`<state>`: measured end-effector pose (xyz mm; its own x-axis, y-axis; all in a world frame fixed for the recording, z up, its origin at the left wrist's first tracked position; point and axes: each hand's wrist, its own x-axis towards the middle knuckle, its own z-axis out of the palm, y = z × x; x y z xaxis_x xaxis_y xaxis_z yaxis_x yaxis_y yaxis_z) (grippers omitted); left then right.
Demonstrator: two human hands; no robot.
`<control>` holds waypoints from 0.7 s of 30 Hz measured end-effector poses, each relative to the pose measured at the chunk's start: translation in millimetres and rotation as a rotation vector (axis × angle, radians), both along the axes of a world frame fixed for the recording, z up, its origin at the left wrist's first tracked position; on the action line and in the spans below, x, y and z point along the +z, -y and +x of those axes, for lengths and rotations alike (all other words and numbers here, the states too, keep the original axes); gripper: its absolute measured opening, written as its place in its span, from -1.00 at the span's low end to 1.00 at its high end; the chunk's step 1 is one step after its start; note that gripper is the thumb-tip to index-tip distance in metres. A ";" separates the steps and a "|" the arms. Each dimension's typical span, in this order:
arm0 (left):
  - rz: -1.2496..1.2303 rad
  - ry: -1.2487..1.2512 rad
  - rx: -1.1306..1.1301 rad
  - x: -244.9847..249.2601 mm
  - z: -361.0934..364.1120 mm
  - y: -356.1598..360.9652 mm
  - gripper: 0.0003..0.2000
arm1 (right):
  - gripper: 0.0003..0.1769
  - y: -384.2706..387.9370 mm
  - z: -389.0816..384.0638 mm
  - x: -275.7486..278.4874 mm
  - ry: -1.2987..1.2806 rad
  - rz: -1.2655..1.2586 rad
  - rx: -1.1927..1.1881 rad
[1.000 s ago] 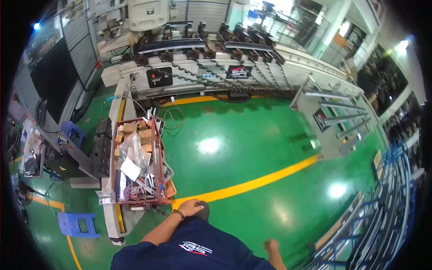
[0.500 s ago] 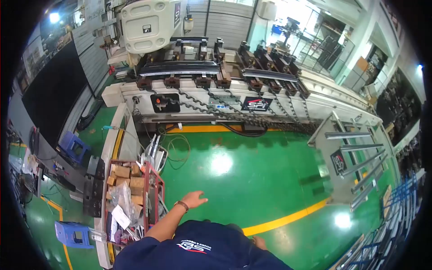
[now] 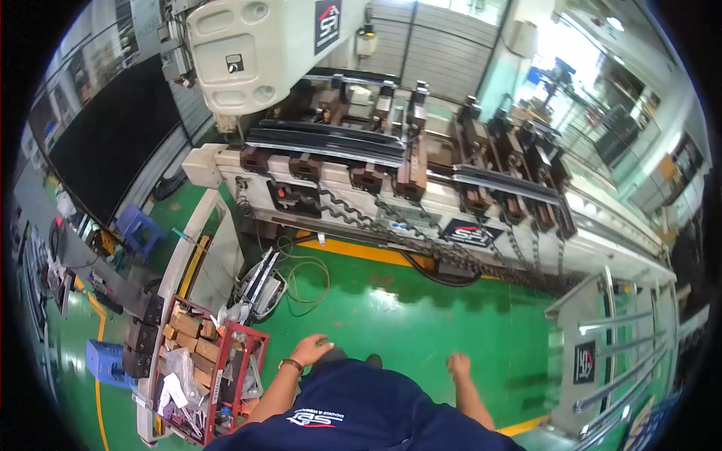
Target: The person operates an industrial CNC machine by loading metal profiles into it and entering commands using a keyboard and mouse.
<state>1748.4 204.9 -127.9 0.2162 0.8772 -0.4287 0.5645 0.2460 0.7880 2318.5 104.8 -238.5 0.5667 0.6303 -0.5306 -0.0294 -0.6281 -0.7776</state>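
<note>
The long machine (image 3: 436, 197) spans ahead of the fingers, the red cart (image 3: 220, 368) to their left. Ahead, the looped cable (image 3: 329, 282) could snag a careless foot. The left hand (image 3: 310, 350) hangs loosely open; the right hand's (image 3: 459, 366) finger spread cannot be told.

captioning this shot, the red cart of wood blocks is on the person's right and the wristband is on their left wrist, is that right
Not quite: the head view shows the red cart of wood blocks on the person's left, not right. The wristband is indeed on their left wrist.
</note>
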 end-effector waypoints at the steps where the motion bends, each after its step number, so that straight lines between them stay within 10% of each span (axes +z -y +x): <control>1: -0.004 -0.003 0.091 5.7 9.4 -11.8 -0.33 | -0.80 -63.8 0.4 20.5 -0.003 0.078 0.038; 9: 0.001 0.204 0.506 17.5 29.3 -179.8 -0.41 | -0.56 -533.8 -112.0 182.6 0.525 0.550 0.755; 17: 0.082 0.318 0.512 13.9 -17.0 -409.8 -0.48 | -0.58 -789.4 -258.0 278.3 0.595 0.652 0.919; 21: 0.140 0.407 0.563 87.3 -11.5 -504.2 -0.49 | -0.56 -891.6 -300.3 287.3 0.797 0.653 1.025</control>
